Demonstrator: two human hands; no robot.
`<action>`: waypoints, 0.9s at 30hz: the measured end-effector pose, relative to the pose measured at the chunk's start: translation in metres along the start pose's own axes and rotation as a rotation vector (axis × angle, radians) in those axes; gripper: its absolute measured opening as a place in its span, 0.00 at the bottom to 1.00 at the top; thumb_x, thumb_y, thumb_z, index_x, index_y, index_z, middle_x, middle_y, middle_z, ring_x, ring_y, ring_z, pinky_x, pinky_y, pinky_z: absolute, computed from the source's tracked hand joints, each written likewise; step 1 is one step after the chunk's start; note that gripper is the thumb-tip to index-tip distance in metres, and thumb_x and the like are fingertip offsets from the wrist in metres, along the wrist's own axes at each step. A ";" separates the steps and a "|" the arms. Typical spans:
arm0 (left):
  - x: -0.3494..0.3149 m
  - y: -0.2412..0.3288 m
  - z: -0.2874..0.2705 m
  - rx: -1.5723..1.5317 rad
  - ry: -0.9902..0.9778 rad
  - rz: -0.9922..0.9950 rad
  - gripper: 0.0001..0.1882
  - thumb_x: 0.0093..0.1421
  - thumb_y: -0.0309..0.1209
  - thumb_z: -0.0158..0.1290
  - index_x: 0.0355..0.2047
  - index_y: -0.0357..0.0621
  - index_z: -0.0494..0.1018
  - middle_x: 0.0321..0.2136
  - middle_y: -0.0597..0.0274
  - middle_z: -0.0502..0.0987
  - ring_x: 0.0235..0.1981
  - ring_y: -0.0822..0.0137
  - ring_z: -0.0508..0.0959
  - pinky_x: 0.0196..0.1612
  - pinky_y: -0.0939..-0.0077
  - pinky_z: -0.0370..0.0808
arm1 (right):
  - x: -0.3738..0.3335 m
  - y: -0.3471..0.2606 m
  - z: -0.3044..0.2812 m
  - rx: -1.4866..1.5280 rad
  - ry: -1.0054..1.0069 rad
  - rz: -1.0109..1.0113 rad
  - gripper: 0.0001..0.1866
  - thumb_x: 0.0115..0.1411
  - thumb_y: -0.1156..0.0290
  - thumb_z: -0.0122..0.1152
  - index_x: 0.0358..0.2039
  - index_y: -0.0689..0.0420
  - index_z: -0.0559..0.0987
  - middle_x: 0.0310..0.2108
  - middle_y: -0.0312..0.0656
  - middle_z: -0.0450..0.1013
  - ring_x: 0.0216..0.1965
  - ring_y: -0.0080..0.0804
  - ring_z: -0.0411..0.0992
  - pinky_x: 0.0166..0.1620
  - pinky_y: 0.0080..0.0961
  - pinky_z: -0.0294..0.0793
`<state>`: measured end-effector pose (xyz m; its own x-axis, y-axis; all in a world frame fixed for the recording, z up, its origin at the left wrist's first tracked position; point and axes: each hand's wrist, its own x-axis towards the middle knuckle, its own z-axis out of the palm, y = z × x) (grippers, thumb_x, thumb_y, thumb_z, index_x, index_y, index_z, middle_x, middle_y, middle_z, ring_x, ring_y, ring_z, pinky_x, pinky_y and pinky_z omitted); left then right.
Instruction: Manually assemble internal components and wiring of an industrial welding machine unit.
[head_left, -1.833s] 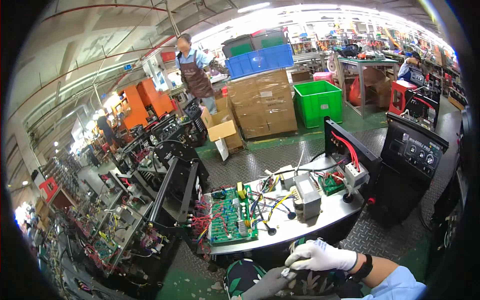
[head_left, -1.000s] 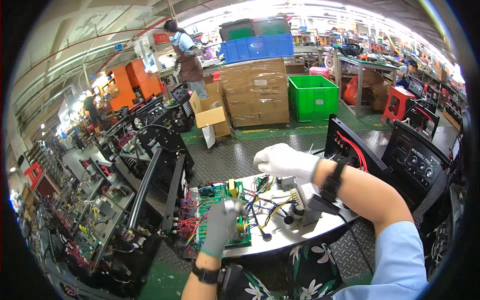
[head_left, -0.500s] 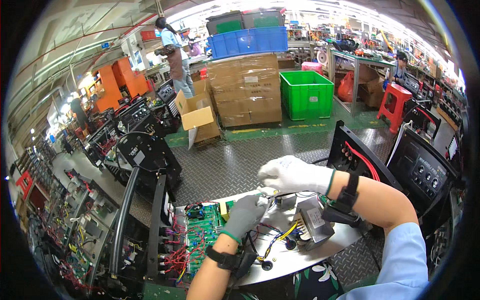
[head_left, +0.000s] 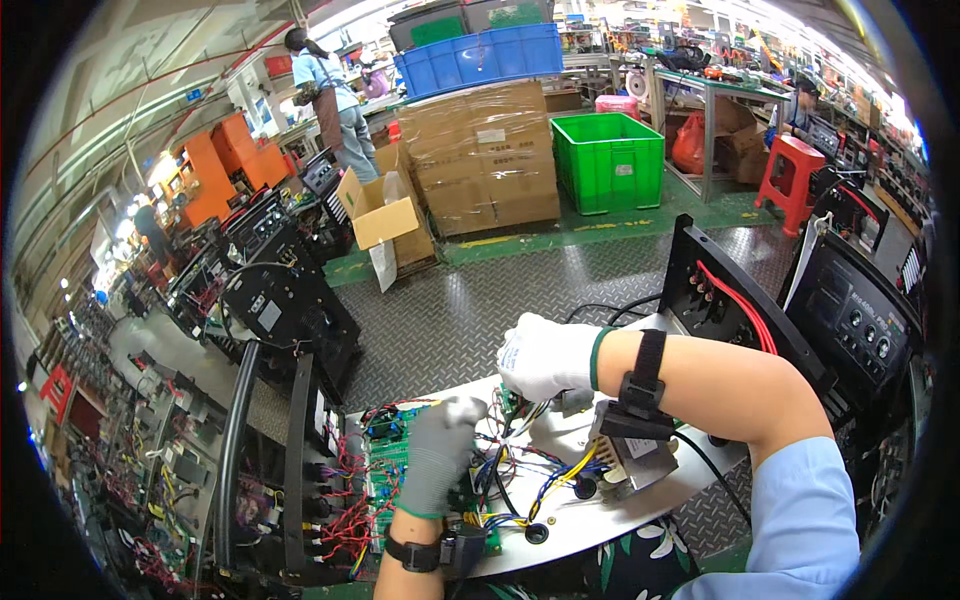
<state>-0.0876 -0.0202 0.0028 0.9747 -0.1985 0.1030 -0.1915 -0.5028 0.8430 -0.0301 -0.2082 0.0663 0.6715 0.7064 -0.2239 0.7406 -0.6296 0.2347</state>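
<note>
My left hand (head_left: 440, 455), in a grey glove, hovers over the green circuit board (head_left: 385, 455) at the left of a white metal base plate (head_left: 600, 535). Its fingers curl inward, slightly blurred, and whatever they hold is hidden. Farther right and higher, my right hand (head_left: 548, 358), in a white glove, is closed above the plate's far edge, its fingertips turned down and out of sight. Between and below the hands runs a bundle of white, black and coloured wires (head_left: 520, 425). A silver metal box (head_left: 640, 462) with yellow leads sits under my right forearm.
A black panel with red cables (head_left: 715, 290) stands upright at the plate's right end, and a black frame with a handle bar (head_left: 245, 450) at its left. Beyond lie the patterned metal floor (head_left: 480, 320), an open carton (head_left: 395, 225), a green crate (head_left: 608, 165) and a red stool (head_left: 790, 180).
My hands have parted: the left moved left and nearer over the circuit board, the right shifted slightly left and down. The view has tilted a little downward.
</note>
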 end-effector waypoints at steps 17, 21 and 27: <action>0.025 -0.028 0.010 0.200 0.118 -0.090 0.16 0.60 0.38 0.49 0.38 0.36 0.74 0.28 0.52 0.78 0.31 0.62 0.77 0.36 0.67 0.71 | 0.028 -0.026 0.040 0.263 -0.073 0.062 0.28 0.58 0.55 0.45 0.60 0.42 0.64 0.67 0.48 0.48 0.67 0.53 0.45 0.61 0.50 0.50; 0.014 0.015 -0.019 0.230 0.077 -0.206 0.13 0.57 0.36 0.52 0.32 0.37 0.76 0.24 0.56 0.78 0.28 0.65 0.77 0.33 0.68 0.72 | 0.018 -0.027 0.032 0.286 -0.094 0.032 0.26 0.58 0.57 0.45 0.57 0.45 0.68 0.66 0.50 0.49 0.67 0.54 0.44 0.60 0.51 0.51; 0.031 -0.003 -0.010 0.736 -0.055 -0.028 0.15 0.45 0.38 0.50 0.28 0.41 0.77 0.28 0.46 0.77 0.34 0.47 0.77 0.39 0.57 0.73 | 0.011 -0.029 0.040 0.341 -0.011 0.087 0.21 0.58 0.57 0.45 0.48 0.48 0.77 0.66 0.53 0.49 0.67 0.54 0.45 0.59 0.47 0.53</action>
<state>-0.0552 -0.0161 0.0091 0.9768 -0.2098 0.0433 -0.2136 -0.9387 0.2707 -0.0433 -0.1947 0.0194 0.7311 0.6433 -0.2274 0.6452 -0.7602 -0.0761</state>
